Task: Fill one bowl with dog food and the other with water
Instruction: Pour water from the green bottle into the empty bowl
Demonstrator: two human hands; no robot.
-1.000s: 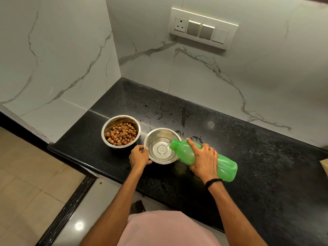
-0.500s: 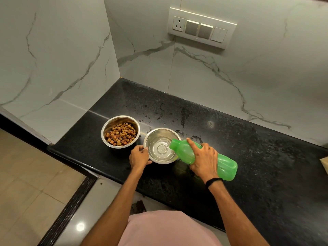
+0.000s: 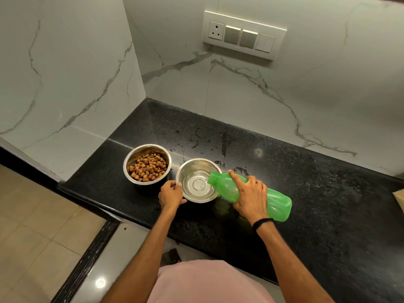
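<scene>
Two steel bowls stand side by side on the black counter (image 3: 306, 193). The left bowl (image 3: 131, 157) holds brown dog food (image 3: 148, 167). The right bowl (image 3: 192, 166) has clear water in its bottom. My left hand (image 3: 171, 194) grips the right bowl's near-left rim. My right hand (image 3: 249, 196) holds a green plastic bottle (image 3: 277, 201) tipped on its side, its open mouth over the right bowl's rim, water running from it into the bowl.
White marble walls close the counter at the back and left, forming a corner. A switch and socket panel (image 3: 243, 35) sits on the back wall. Wet splashes mark the counter behind the bowls. The counter's front edge drops to a tiled floor at left.
The hands and bottle have stayed in place. The water level in the right bowl has risen slightly.
</scene>
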